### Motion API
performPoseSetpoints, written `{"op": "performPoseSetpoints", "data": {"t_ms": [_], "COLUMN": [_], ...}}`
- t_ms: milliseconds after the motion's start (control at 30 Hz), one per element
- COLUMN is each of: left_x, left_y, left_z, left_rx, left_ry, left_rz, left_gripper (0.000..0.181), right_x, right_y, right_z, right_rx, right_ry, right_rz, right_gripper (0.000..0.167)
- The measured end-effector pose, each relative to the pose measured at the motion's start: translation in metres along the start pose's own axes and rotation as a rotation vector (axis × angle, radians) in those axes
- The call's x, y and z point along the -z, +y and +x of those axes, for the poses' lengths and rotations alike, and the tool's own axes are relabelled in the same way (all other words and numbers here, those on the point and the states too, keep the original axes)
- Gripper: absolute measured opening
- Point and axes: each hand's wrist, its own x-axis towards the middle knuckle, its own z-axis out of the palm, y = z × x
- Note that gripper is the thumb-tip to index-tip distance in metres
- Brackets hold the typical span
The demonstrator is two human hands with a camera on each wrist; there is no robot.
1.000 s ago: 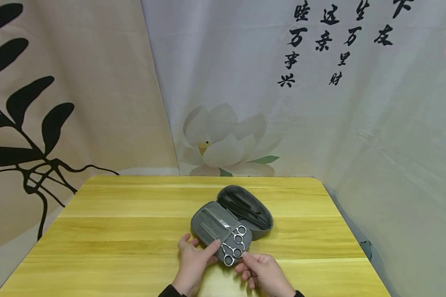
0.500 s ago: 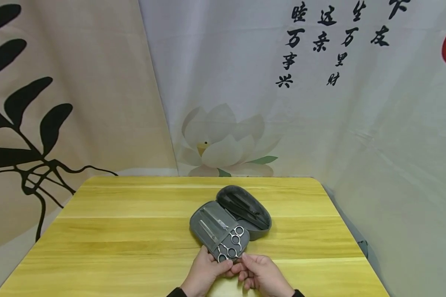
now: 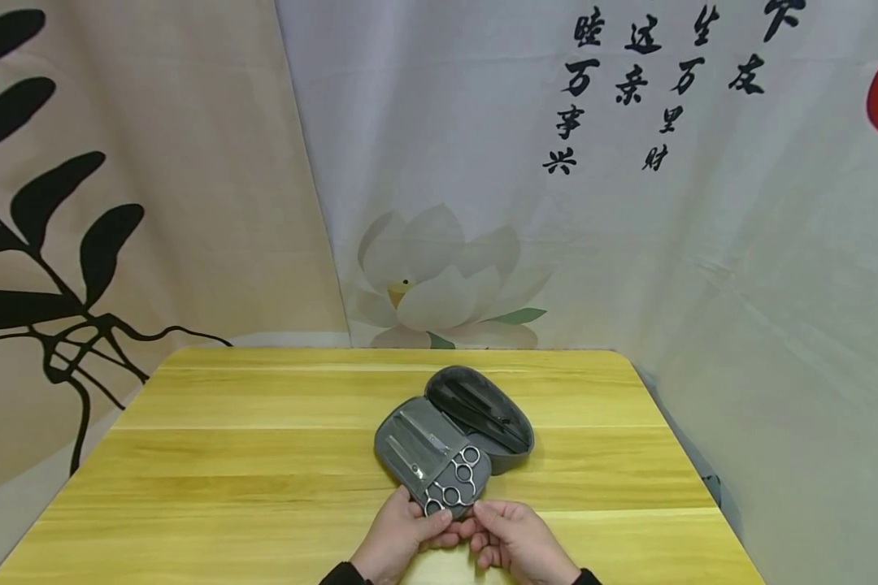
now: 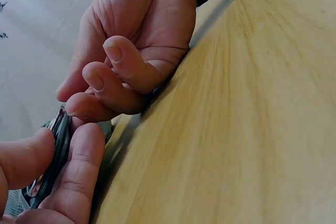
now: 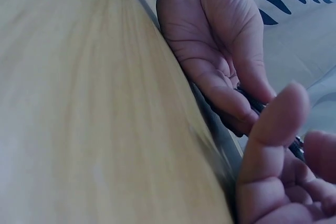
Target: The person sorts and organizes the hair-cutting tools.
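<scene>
An open grey zip case point(image 3: 391, 435) lies in the head view with its two halves spread. Its near half has a see-through pocket point(image 3: 428, 443) with slim tools in it. Two silver scissors point(image 3: 464, 465) stick out of the pocket, finger rings toward me. Dark long tools point(image 3: 483, 414) lie in the far half. My left hand point(image 3: 395, 532) grips the near edge of the case, thumb above and fingers below. At the near right corner my right hand point(image 3: 515, 540) pinches the case edge between thumb and forefinger, its other fingers curled. The left wrist view shows the case edge point(image 4: 60, 140) side-on.
The case rests on a yellow wood-grain table point(image 3: 227, 471). Behind the table hangs a printed cloth point(image 3: 483, 122) with a lotus, leaves and dark characters. Another cloth wall point(image 3: 790, 325) stands along the right side.
My left hand has moved from the case's left side to its near edge and now grips there. The near scissors' rings sit slightly farther left. My right hand has barely moved.
</scene>
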Motion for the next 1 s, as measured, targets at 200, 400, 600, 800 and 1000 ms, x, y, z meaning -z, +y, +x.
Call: {"op": "performPoseSetpoints", "data": {"t_ms": [200, 400, 600, 800, 1000], "left_x": [0.0020, 0.0035, 0.0063, 0.0065, 0.0066], "left_y": [0.0004, 0.0026, 0.0040, 0.0041, 0.0034], "left_z": [0.0008, -0.0004, 0.0005, -0.0004, 0.0005], "left_rx": [0.015, 0.014, 0.037, 0.048, 0.054], "left_ry": [-0.015, -0.039, -0.037, -0.063, -0.158], "left_rz": [-0.015, -0.040, -0.067, -0.064, -0.026], "left_gripper": [0.049, 0.048, 0.045, 0.046, 0.048], "right_x": [0.0001, -0.0006, 0.0007, -0.0010, -0.0038], "right_y": [-0.0005, -0.0017, -0.0005, -0.0007, -0.0033], "right_z": [0.0000, 0.0001, 0.0015, 0.0016, 0.0004], "right_rx": [-0.005, -0.007, -0.010, -0.018, -0.035], "right_ry": [-0.005, -0.018, -0.021, 0.005, 0.045], "right_rz": [0.000, 0.009, 0.011, -0.006, -0.029], "right_gripper": [0.026, 0.024, 0.024, 0.023, 0.023]}}
